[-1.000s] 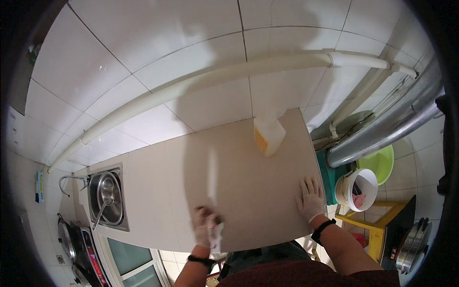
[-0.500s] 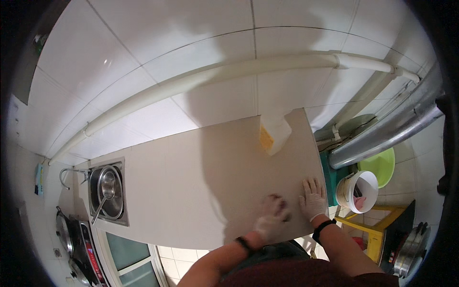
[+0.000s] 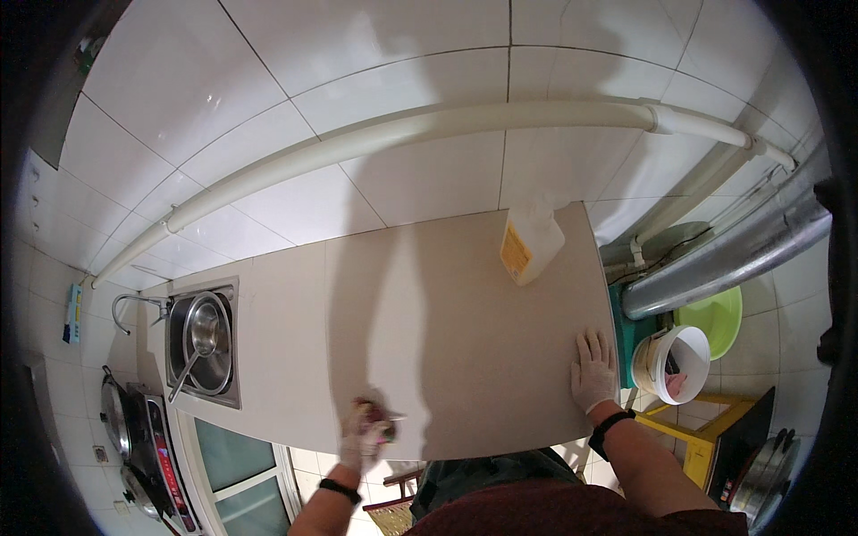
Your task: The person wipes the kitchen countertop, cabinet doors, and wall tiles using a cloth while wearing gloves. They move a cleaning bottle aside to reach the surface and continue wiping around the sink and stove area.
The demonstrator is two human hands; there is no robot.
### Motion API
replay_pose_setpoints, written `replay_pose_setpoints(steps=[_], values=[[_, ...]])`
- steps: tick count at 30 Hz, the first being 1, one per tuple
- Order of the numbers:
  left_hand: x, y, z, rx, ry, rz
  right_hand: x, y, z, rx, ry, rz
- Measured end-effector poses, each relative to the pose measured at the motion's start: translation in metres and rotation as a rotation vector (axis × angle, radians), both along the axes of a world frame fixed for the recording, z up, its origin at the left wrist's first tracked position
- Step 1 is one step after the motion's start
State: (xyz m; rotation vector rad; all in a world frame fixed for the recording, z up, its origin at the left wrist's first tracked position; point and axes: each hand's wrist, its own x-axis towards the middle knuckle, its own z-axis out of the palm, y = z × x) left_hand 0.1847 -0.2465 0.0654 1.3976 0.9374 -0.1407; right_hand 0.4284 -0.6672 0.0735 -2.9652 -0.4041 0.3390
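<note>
On the pale countertop, my left hand in a clear glove is closed round a crumpled multicoloured cloth near the front edge, left of centre. My gloved right hand lies palm down with fingers apart near the counter's right end. Beyond it, toward the tiled wall, stands a translucent plastic jug with a yellow label. Both wrists wear dark bands.
At left are a sink holding steel basins and a ladle, and a black stove with pans. At right sit a white bucket, green basin, yellow stand and silver duct. A white pipe crosses the wall.
My left hand, with the cloth, swung right toward my right hand half a second ago and is now back left, further left than a second ago. My right hand stays resting at the right end.
</note>
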Motion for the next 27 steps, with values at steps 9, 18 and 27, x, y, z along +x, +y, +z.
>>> replay_pose_setpoints(steps=[9,18,27], values=[[0.043,-0.046,-0.022,1.099,0.01,-0.461,-0.002,0.0,-0.001,-0.014,0.022,0.008],[0.245,-0.212,0.013,0.949,-0.584,-1.384,-0.001,-0.001,-0.005,-0.03,0.002,-0.014],[0.214,-0.038,-0.01,0.874,-0.189,-0.63,-0.001,0.001,-0.008,-0.006,-0.018,-0.02]])
